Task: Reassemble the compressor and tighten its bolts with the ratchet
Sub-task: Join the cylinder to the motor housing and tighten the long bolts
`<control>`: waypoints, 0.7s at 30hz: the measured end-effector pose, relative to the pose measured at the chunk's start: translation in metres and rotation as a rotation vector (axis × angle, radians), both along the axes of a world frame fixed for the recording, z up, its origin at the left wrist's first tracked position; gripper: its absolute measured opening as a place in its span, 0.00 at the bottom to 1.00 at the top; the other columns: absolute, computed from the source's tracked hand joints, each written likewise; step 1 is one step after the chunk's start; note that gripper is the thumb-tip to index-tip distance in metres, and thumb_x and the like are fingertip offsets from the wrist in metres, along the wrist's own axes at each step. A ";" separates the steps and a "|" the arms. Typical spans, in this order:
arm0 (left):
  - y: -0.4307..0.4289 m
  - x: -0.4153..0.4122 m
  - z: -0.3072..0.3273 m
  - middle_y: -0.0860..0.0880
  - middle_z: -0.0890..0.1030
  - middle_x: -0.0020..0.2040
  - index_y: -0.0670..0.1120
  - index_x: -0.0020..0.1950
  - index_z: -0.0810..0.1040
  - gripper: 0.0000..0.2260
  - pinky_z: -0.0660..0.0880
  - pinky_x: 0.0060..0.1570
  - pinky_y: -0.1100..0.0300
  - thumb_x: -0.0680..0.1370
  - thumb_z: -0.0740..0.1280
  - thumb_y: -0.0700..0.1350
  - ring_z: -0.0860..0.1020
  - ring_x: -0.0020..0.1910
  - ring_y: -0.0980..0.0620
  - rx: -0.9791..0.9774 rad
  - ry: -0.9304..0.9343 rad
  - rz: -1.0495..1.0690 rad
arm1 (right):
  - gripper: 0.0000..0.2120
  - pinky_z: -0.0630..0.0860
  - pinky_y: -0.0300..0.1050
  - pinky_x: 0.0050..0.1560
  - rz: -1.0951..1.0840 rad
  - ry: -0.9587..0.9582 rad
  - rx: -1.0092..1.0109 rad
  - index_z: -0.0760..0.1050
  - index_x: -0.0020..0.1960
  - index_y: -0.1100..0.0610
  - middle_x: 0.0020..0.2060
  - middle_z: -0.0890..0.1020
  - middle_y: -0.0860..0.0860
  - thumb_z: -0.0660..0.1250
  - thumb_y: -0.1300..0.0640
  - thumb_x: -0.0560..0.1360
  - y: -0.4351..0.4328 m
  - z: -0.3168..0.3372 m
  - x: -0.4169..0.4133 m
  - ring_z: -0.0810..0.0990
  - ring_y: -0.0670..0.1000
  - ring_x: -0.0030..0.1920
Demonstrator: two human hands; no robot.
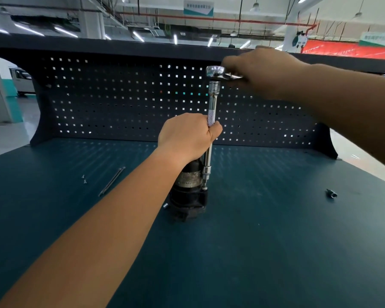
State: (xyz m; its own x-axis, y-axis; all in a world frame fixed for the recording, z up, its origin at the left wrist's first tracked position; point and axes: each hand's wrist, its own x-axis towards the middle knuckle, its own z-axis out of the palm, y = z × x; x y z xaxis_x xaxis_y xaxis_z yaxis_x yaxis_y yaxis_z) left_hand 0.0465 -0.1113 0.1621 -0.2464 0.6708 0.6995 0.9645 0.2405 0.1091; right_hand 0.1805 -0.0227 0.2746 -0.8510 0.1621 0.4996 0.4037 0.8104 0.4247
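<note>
At the far left of the blue table (276, 241) lie two small screws (84, 178), close together. Just to their right rest two long thin bolts (111, 182), side by side, slanting from near-left to far-right.

The left hand (187, 134) reaches in over the middle of the table. Its fingers are curled tight round the extension bar (210, 152) at the knurled band, with the thumb side uppermost. The hand sits directly above the top of the compressor (188, 192); whether it rests on it cannot be told.

The compressor is a dark cylinder with a worn label band. It stands upright on its wider base near the middle of the table, its long axis vertical. A small silver piece (165, 205) lies against the base on its left.

The extension bar runs nearly vertical along the compressor's right side. Its lower end points down onto the flange there, and its upper end carries the ratchet (215, 72). The ratchet's round head sits on top of the bar, and its handle runs off to the right, roughly level, in front of the pegboard (120, 96).

The right hand (260, 72), somewhat blurred, is closed round that handle just beside the head. The two hands are well apart, one high and one low.

Farther right, a small dark bit (331, 193) lies alone on the table.
</note>
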 end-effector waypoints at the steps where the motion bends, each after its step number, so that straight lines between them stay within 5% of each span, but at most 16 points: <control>1: 0.000 0.001 0.000 0.52 0.68 0.27 0.48 0.30 0.66 0.22 0.58 0.27 0.59 0.81 0.52 0.56 0.66 0.27 0.54 0.004 0.006 0.004 | 0.18 0.73 0.53 0.49 -0.033 -0.026 -0.014 0.68 0.67 0.55 0.54 0.79 0.58 0.61 0.51 0.79 0.001 0.001 0.004 0.77 0.60 0.54; 6: 0.006 0.004 0.002 0.51 0.71 0.28 0.47 0.31 0.67 0.28 0.62 0.26 0.59 0.77 0.48 0.68 0.72 0.28 0.52 -0.026 0.040 0.068 | 0.21 0.70 0.47 0.52 -0.082 -0.039 -0.153 0.72 0.66 0.56 0.54 0.80 0.57 0.59 0.45 0.78 -0.011 0.010 0.023 0.73 0.54 0.49; 10: 0.010 0.007 0.001 0.51 0.75 0.29 0.46 0.36 0.77 0.33 0.67 0.28 0.60 0.73 0.48 0.72 0.75 0.30 0.51 -0.015 0.039 0.092 | 0.19 0.67 0.46 0.44 -0.152 -0.037 -0.064 0.76 0.55 0.64 0.36 0.76 0.56 0.58 0.48 0.79 -0.026 0.015 0.015 0.72 0.54 0.38; 15: 0.009 0.006 0.002 0.52 0.69 0.26 0.48 0.29 0.67 0.22 0.60 0.26 0.60 0.78 0.56 0.58 0.67 0.25 0.53 0.020 -0.014 0.079 | 0.15 0.76 0.52 0.48 -0.174 -0.085 0.045 0.75 0.56 0.62 0.41 0.76 0.57 0.60 0.51 0.80 -0.029 0.013 0.013 0.76 0.57 0.44; 19: 0.007 0.003 0.003 0.52 0.66 0.25 0.48 0.28 0.63 0.20 0.61 0.26 0.60 0.78 0.57 0.53 0.64 0.25 0.52 0.037 -0.074 0.031 | 0.11 0.69 0.50 0.40 -0.131 -0.059 0.095 0.76 0.55 0.63 0.31 0.67 0.50 0.63 0.57 0.78 -0.029 0.014 0.013 0.68 0.54 0.36; 21: 0.007 0.003 0.003 0.52 0.66 0.26 0.48 0.28 0.63 0.20 0.62 0.27 0.60 0.78 0.56 0.53 0.64 0.25 0.52 0.031 -0.089 0.026 | 0.12 0.72 0.54 0.44 -0.123 -0.050 0.098 0.76 0.59 0.61 0.36 0.74 0.53 0.64 0.58 0.77 -0.026 0.014 0.013 0.72 0.57 0.41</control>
